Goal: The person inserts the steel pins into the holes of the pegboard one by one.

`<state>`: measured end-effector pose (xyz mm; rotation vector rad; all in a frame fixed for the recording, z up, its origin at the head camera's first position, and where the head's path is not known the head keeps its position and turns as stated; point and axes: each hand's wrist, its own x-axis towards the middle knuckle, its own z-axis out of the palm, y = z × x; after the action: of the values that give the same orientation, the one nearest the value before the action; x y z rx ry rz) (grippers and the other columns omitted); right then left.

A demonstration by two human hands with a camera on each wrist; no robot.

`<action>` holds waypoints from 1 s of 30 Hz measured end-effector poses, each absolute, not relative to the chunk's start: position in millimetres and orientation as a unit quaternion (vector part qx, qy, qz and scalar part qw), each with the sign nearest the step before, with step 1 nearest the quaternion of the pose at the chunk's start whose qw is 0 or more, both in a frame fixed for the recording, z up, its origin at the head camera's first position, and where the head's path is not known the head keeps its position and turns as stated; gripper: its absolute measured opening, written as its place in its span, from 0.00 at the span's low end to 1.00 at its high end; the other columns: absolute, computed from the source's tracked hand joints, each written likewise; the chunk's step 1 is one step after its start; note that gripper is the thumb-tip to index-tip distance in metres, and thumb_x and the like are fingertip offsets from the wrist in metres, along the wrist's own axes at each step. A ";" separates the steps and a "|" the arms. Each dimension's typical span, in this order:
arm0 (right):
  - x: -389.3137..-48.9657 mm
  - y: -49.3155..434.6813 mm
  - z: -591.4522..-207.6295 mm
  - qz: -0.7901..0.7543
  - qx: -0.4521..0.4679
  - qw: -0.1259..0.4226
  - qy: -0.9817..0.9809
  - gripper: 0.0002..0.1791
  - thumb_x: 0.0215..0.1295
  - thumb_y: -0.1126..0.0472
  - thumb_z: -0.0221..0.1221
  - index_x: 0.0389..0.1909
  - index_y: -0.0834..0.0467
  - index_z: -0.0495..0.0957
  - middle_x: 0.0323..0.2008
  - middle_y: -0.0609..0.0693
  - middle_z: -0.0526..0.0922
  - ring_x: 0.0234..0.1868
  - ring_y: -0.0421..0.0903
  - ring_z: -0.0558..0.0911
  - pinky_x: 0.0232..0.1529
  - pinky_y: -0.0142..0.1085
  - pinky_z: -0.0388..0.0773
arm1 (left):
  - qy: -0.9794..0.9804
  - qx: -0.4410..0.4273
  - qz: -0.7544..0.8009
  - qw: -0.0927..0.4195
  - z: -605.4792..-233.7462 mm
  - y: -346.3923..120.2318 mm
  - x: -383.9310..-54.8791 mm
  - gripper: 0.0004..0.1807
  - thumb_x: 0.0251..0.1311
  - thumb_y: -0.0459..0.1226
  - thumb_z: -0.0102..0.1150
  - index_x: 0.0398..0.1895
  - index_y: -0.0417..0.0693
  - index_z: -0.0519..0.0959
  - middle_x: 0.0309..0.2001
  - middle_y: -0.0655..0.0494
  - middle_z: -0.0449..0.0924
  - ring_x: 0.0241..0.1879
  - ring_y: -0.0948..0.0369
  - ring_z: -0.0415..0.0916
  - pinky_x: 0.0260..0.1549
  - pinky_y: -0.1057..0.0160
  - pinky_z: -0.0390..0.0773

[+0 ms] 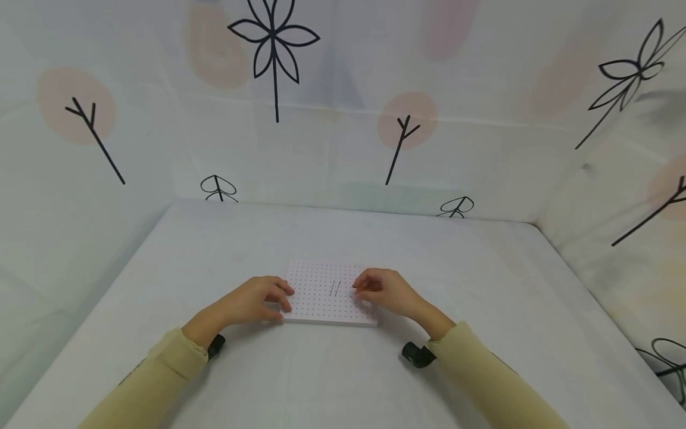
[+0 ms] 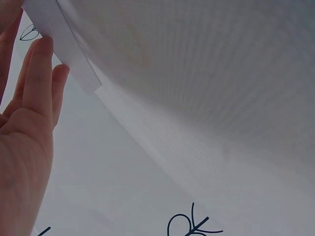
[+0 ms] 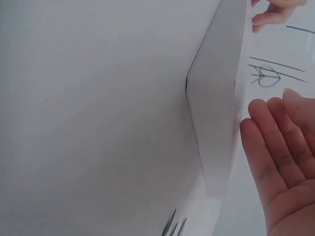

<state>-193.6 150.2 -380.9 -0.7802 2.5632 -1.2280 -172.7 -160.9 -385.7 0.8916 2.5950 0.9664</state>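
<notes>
A white pegboard [image 1: 321, 308] with rows of small holes lies flat in front of me. Two thin dark sticks [image 1: 334, 289] stand side by side near its middle, parallel to each other. At the board's left edge my left hand [image 1: 254, 301] rests with fingers loosely bent, the fingertips right at the edge. Over the board's right side is my right hand [image 1: 388, 292], fingers relaxed and nothing visible between them. The right wrist view shows the board's thick side [image 3: 216, 98] with the right fingertips [image 3: 248, 125] beside it.
The board lies on a white table cover [image 1: 321, 375]. Behind it hangs a pale cloth [image 1: 332, 155] printed with plants and coloured blobs. Similar cloth [image 1: 616, 196] borders the right side. A dark wrist device [image 1: 418, 356] is worn below the right sleeve.
</notes>
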 end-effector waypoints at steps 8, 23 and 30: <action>-189.1 162.1 -377.6 -0.404 -0.254 0.084 0.875 0.08 0.56 0.68 0.64 0.36 0.60 0.78 0.34 0.46 0.79 0.36 0.42 0.79 0.42 0.33 0.78 | 0.889 0.296 0.328 0.119 -385.8 -160.9 -172.8 0.08 0.47 0.31 0.69 0.29 0.54 0.84 0.49 0.56 0.75 0.54 0.51 0.70 0.55 0.50 0.69; -186.5 189.7 -380.4 -0.394 -0.239 0.071 0.885 0.07 0.56 0.68 0.63 0.36 0.60 0.78 0.33 0.46 0.80 0.37 0.43 0.80 0.38 0.33 0.78 | 0.888 0.294 0.332 0.120 -387.9 -161.0 -173.5 0.08 0.47 0.31 0.69 0.28 0.54 0.84 0.49 0.57 0.75 0.55 0.51 0.69 0.56 0.49 0.68; -184.1 201.6 -382.2 -0.390 -0.230 0.072 0.889 0.07 0.57 0.66 0.63 0.37 0.60 0.78 0.35 0.47 0.80 0.37 0.44 0.79 0.38 0.34 0.78 | 0.886 0.296 0.336 0.119 -387.3 -161.4 -173.0 0.08 0.46 0.32 0.70 0.28 0.54 0.84 0.49 0.56 0.75 0.54 0.51 0.70 0.55 0.49 0.69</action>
<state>-184.1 201.6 -382.2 -0.6920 2.6711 -1.1709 -173.0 -161.4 -387.3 0.8645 2.5920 0.9822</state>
